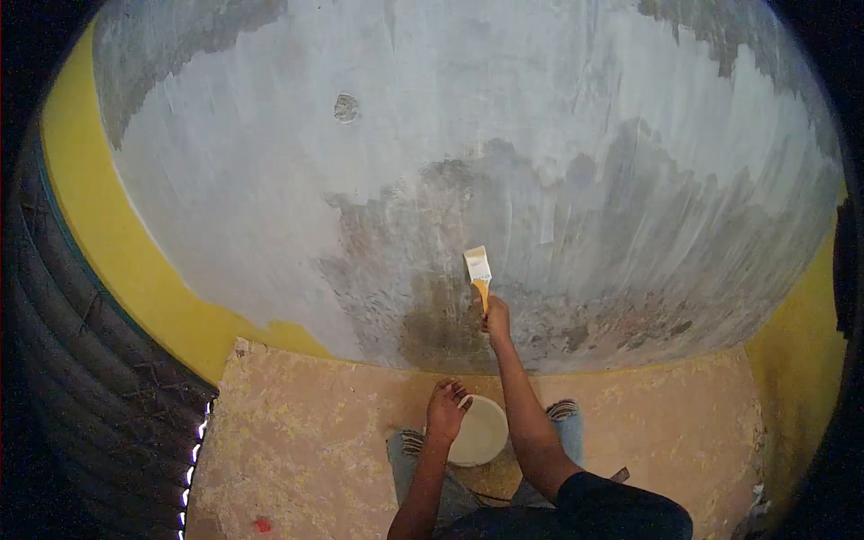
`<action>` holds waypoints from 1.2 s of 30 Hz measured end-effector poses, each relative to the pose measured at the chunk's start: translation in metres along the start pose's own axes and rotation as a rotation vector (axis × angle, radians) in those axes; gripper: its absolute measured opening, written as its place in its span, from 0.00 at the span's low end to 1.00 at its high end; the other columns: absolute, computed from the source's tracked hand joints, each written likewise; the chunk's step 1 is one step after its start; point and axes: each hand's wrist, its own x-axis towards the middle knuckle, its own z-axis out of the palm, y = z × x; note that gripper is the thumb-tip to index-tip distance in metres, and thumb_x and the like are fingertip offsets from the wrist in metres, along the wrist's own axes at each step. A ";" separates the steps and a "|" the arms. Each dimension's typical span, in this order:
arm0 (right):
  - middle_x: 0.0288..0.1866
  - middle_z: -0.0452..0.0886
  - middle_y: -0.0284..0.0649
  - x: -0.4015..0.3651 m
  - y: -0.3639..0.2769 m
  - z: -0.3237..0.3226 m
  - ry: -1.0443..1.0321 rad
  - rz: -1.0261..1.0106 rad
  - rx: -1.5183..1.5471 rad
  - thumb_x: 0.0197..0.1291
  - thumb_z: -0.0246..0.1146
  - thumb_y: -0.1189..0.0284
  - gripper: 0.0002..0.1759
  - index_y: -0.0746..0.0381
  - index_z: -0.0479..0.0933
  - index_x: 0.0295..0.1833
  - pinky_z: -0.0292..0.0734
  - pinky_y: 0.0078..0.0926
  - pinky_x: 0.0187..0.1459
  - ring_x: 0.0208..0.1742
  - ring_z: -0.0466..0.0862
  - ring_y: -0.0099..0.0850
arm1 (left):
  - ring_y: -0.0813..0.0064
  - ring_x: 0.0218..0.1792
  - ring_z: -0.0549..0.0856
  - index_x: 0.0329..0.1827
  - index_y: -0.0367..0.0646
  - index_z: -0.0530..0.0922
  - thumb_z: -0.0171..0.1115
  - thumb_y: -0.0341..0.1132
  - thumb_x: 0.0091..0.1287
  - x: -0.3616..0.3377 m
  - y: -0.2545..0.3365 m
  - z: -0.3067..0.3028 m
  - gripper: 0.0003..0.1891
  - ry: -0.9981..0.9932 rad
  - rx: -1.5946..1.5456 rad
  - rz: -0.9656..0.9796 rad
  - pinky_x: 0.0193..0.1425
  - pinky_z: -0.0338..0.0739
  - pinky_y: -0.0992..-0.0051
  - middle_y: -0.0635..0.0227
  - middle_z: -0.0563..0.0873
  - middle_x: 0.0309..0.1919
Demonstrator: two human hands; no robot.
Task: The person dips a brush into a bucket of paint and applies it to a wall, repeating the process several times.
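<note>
My right hand [495, 319] is closed round the yellow handle of a wide paintbrush [480, 268], holding it with the bristles pointing up against the wall. Patchy pale grey coating and darker, damp-looking areas cover the wall [270, 198]. Between my knees stands a round white bucket [481, 457] with pale liquid inside. My left hand [446, 412] is at the bucket's left rim, fingers apart and the thumb side close to the edge. Whether it touches the rim is hard to tell.
Yellow paint borders the wall on the left [90, 171] and right. The tan floor [297, 432] carries yellowish stains and a small red scrap [262, 524]. A dark ribbed shutter [99, 387] stands at the left. A round patch [346, 108] marks the wall higher up.
</note>
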 end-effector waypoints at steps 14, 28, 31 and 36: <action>0.28 0.79 0.47 0.024 -0.215 0.081 0.218 -0.510 -0.247 0.66 0.58 0.66 0.13 0.66 0.72 0.45 0.72 0.36 0.31 0.29 0.80 0.40 | 0.72 0.45 0.81 0.46 0.50 0.77 0.58 0.36 0.68 0.004 0.012 -0.009 0.07 0.036 0.021 0.017 0.54 0.75 0.64 0.71 0.82 0.41; 0.34 0.82 0.57 -0.023 -0.024 0.056 0.167 -0.073 -0.708 0.62 0.60 0.61 0.19 0.71 0.78 0.40 0.75 0.46 0.38 0.37 0.82 0.55 | 0.69 0.45 0.81 0.47 0.48 0.76 0.58 0.34 0.67 -0.001 0.018 -0.023 0.08 0.071 0.015 0.011 0.54 0.76 0.62 0.68 0.82 0.40; 0.31 0.83 0.55 -0.044 -0.084 0.052 0.055 0.115 -0.469 0.60 0.60 0.61 0.21 0.72 0.79 0.32 0.76 0.41 0.32 0.30 0.84 0.50 | 0.68 0.44 0.81 0.47 0.48 0.76 0.58 0.34 0.66 -0.001 0.018 -0.027 0.08 0.047 0.013 0.016 0.54 0.76 0.62 0.68 0.82 0.40; 0.15 0.76 0.50 0.057 -0.097 0.048 0.364 -0.695 -0.873 0.62 0.54 0.64 0.24 0.69 0.76 0.19 0.72 0.41 0.22 0.16 0.80 0.39 | 0.69 0.44 0.80 0.45 0.48 0.78 0.59 0.35 0.65 0.000 0.015 -0.019 0.07 -0.021 -0.076 0.017 0.54 0.74 0.63 0.69 0.82 0.41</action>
